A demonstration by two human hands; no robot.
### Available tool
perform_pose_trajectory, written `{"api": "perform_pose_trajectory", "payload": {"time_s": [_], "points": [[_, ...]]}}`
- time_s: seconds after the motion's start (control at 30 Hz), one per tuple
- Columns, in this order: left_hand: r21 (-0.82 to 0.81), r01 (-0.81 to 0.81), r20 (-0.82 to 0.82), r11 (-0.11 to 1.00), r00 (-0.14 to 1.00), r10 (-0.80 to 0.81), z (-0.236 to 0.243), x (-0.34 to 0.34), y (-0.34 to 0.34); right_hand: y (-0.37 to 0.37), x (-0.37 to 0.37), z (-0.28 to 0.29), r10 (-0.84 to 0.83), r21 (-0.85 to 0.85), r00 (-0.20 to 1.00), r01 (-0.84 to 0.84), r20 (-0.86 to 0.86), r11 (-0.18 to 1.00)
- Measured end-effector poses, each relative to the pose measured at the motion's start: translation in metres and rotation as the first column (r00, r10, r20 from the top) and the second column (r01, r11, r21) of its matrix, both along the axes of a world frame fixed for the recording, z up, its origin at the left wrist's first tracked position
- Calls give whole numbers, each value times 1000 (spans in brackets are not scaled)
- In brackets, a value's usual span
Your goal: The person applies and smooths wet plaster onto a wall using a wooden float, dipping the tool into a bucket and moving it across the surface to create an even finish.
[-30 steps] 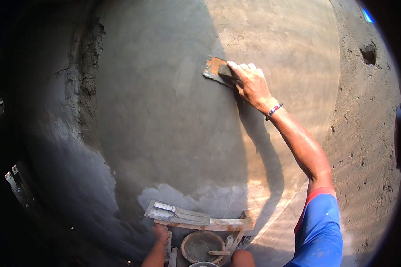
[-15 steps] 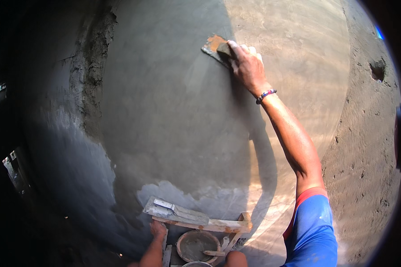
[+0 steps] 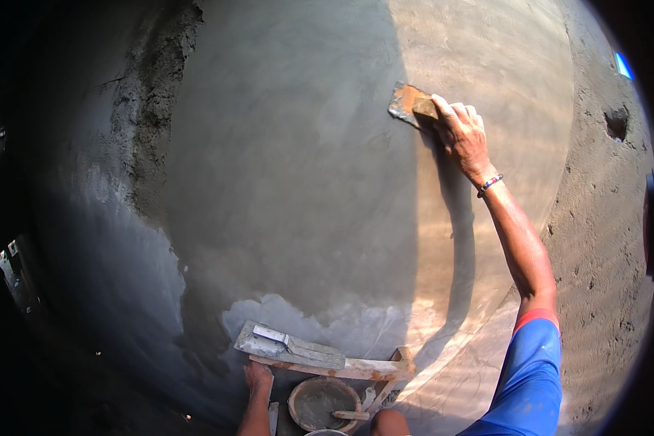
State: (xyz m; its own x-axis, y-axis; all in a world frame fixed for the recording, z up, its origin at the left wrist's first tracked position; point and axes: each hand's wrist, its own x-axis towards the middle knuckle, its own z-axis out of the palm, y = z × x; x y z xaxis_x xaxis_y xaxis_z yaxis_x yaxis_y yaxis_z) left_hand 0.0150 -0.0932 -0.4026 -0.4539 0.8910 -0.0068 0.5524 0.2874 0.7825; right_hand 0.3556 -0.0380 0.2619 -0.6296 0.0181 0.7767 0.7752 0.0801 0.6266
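My right hand (image 3: 463, 139) is closed around the handle block of a plastering float (image 3: 405, 103), its flat plate against the grey plastered wall (image 3: 291, 182). The float has an orange-brown patch and lies at the border of shade and sunlight. Low on the left, my left hand (image 3: 259, 376) is closed at the end of a wooden bar (image 3: 370, 368); its fingers are partly hidden. On that bar rests a steel trowel (image 3: 291, 346) smeared with cement, just above my left hand.
Below the bar stands a round basin (image 3: 323, 403) of grey mix with a wooden-handled tool (image 3: 350, 415) across its rim. Rough, darker plaster (image 3: 156, 123) runs down the left. Coarse wall (image 3: 596, 240) with a hole (image 3: 616, 123) lies to the right. My knee (image 3: 389, 423) is beside the basin.
My right hand and the float have moved right and slightly down across the wall, from the shaded part to the edge of the sunlight. My left hand stays at the bar.
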Motion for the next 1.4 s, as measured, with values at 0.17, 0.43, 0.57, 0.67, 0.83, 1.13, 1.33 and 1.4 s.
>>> {"api": "perform_pose_trajectory", "payload": {"time_s": [0.17,0.43,0.57,0.67,0.83,1.13,1.33,1.4], "points": [[14,-48,-131,999,990,49,-7,3,10,18,-59,88,85,218,859,32,-505,976],[-159,73,-49,985,995,-82,-15,-1,18,-10,-23,-49,31,8,997,-32,76,999],[10,-91,-26,996,996,91,-35,5,23,17,-70,29,98,271,943,-9,-317,963],[40,-85,-31,996,996,86,-31,-7,10,26,-147,-67,129,-30,990,-128,47,991],[-164,-25,-99,986,995,9,-18,1,20,-3,-52,-54,66,35,997,-67,39,997],[-77,-75,-116,994,991,65,-7,-19,2,33,-166,-97,176,-139,926,-136,333,981],[66,-61,-94,996,993,67,-32,16,20,9,-55,60,38,258,911,75,-410,963],[34,-83,-80,996,993,85,-33,10,19,30,-112,54,107,341,945,6,-310,940]]}}
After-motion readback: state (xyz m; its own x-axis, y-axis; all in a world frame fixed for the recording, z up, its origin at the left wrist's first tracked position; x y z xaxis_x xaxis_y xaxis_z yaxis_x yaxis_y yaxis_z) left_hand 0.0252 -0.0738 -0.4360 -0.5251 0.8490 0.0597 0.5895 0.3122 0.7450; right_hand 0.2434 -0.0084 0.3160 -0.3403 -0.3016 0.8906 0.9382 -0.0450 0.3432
